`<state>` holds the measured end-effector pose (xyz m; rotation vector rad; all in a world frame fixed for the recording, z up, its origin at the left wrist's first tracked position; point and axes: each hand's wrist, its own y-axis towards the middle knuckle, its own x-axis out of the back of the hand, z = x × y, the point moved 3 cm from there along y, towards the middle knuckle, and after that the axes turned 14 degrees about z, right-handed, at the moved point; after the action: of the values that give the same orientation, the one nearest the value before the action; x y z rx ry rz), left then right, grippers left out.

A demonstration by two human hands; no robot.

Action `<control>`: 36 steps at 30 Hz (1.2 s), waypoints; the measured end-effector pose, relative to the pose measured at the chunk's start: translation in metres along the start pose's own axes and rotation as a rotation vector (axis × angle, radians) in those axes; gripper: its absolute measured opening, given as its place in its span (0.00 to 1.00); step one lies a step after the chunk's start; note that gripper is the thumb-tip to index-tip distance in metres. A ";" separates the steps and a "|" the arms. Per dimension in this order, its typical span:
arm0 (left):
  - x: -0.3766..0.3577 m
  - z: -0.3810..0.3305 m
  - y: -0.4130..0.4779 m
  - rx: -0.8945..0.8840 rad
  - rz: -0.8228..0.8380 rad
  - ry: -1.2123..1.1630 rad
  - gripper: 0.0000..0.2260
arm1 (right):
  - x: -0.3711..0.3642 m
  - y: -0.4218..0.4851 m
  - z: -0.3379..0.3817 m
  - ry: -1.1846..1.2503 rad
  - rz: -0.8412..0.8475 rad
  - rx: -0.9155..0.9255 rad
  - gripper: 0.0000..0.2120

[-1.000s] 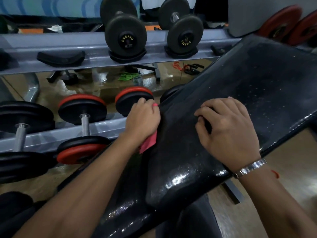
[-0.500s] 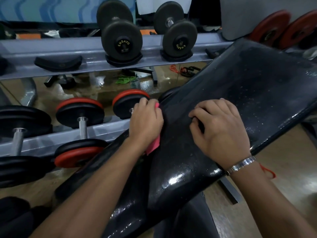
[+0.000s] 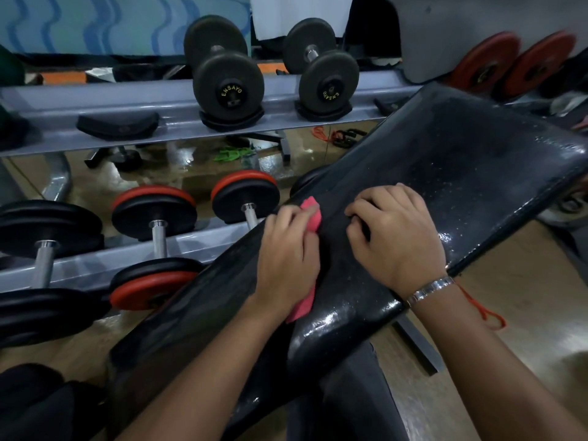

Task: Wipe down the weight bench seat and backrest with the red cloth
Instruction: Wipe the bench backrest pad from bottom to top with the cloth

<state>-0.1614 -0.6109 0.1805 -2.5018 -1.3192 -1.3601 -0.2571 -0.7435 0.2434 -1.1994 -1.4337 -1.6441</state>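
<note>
The black padded backrest [image 3: 461,173] slopes up to the right, wet and speckled. A second black pad, the seat [image 3: 191,316], runs lower left beside it. My left hand [image 3: 286,259] presses the red cloth [image 3: 310,214] into the gap between the two pads; the cloth shows above the fingers and below the palm. My right hand [image 3: 397,233], with a metal bracelet at the wrist, rests on the backrest with fingers curled at the pad's left edge, holding nothing that I can see.
A grey two-tier dumbbell rack [image 3: 159,100] stands close behind the bench. Black dumbbells [image 3: 227,87] sit on its upper rail, red-and-black ones [image 3: 152,211] on the lower. Red weight plates [image 3: 486,63] lean at the far right. Shiny wooden floor [image 3: 525,313] lies to the right.
My left hand has slid a little toward me along the gap between the pads, and more of the red cloth now shows above my fingers. My right hand has stayed where it was.
</note>
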 end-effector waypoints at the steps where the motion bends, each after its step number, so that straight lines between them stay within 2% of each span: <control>1: 0.002 -0.001 -0.012 -0.072 0.029 -0.024 0.19 | 0.000 0.000 0.000 0.002 0.004 0.001 0.09; 4: 0.013 0.016 -0.028 -0.146 0.080 0.019 0.20 | -0.001 0.000 -0.001 0.059 0.032 0.001 0.10; 5: 0.014 0.024 -0.025 -0.098 0.070 0.069 0.21 | 0.002 0.002 -0.002 0.104 0.059 -0.002 0.10; 7: 0.014 0.032 -0.012 0.107 0.028 0.114 0.23 | 0.014 0.006 -0.006 0.212 0.142 -0.005 0.11; 9: 0.009 0.016 -0.005 0.273 0.003 0.041 0.24 | 0.029 0.010 -0.012 0.266 0.175 0.016 0.12; 11: 0.002 -0.010 -0.007 0.220 0.006 0.000 0.25 | 0.044 0.015 -0.023 0.168 0.157 0.029 0.13; 15: 0.002 -0.027 -0.029 -0.095 0.083 0.016 0.23 | 0.055 0.021 -0.054 -0.049 0.145 0.031 0.14; 16: 0.005 -0.019 -0.029 -0.098 0.062 0.017 0.22 | 0.055 0.019 -0.060 -0.068 0.131 0.035 0.14; 19: 0.011 -0.004 -0.017 0.080 -0.076 -0.068 0.19 | 0.049 0.012 -0.069 -0.083 0.094 0.046 0.13; 21: 0.007 -0.007 -0.009 0.133 -0.140 -0.072 0.15 | 0.046 0.012 -0.070 -0.074 0.068 0.052 0.13; 24: -0.003 -0.024 -0.012 0.076 -0.097 -0.022 0.14 | 0.043 0.012 -0.072 -0.056 0.025 0.066 0.12; 28: -0.003 -0.034 -0.041 -0.149 0.061 0.039 0.14 | 0.040 0.011 -0.074 -0.050 -0.036 0.104 0.10; 30: 0.002 -0.021 -0.036 -0.109 0.044 0.057 0.14 | 0.038 0.012 -0.075 -0.052 -0.062 0.109 0.10; 33: 0.002 -0.015 -0.012 0.113 -0.042 0.040 0.15 | 0.038 0.013 -0.075 -0.053 -0.088 0.105 0.09; 34: -0.001 -0.022 -0.008 0.125 -0.052 0.035 0.16 | 0.037 0.013 -0.075 -0.052 -0.091 0.102 0.09; 36: -0.009 -0.043 -0.013 0.022 -0.022 0.039 0.15 | 0.037 0.012 -0.075 -0.053 -0.088 0.098 0.09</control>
<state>-0.2025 -0.6238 0.1967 -2.4414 -1.3502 -1.3837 -0.2763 -0.8151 0.2827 -1.1470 -1.6022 -1.5911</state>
